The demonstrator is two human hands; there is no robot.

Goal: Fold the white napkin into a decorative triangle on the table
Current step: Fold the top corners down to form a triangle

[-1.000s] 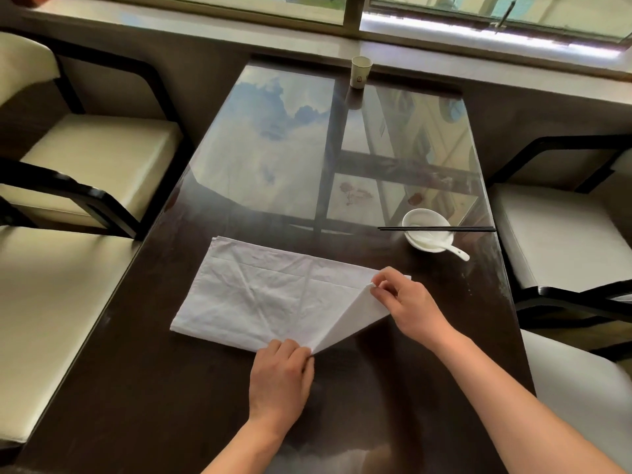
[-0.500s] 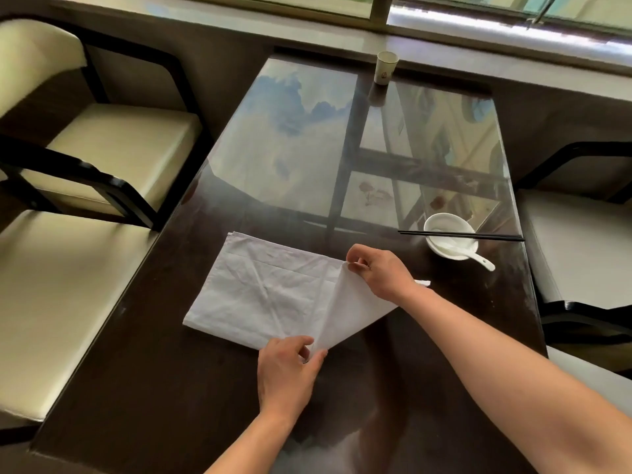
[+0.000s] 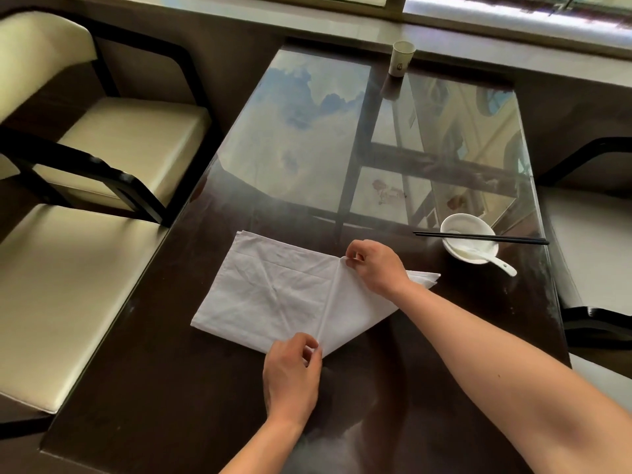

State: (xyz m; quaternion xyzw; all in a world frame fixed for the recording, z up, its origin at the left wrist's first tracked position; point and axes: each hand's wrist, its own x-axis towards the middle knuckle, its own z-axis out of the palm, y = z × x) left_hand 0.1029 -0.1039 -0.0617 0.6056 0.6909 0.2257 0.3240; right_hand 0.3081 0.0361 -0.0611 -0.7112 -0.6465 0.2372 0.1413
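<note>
The white napkin [image 3: 273, 292] lies flat on the dark glass-topped table [image 3: 171, 388], near its front half. Its right part is folded over diagonally into a triangular flap that meets the rest along a straight crease. My right hand [image 3: 374, 266] pinches the flap's tip at the napkin's far edge, its wrist lying across the cloth. My left hand [image 3: 292, 374] pinches the napkin's near point, where the crease ends. A small corner of cloth [image 3: 425, 278] sticks out to the right past my right wrist.
A white bowl [image 3: 458, 227] with a white spoon [image 3: 492, 261] stands at the right, black chopsticks [image 3: 513, 239] laid across it. A paper cup [image 3: 400, 59] stands at the table's far edge. Cream-cushioned chairs [image 3: 102, 159] flank the table on both sides.
My right hand has carried the napkin's right corner leftward over the cloth, widening the triangular flap. My left hand stays at the near point. The camera has shifted a little.
</note>
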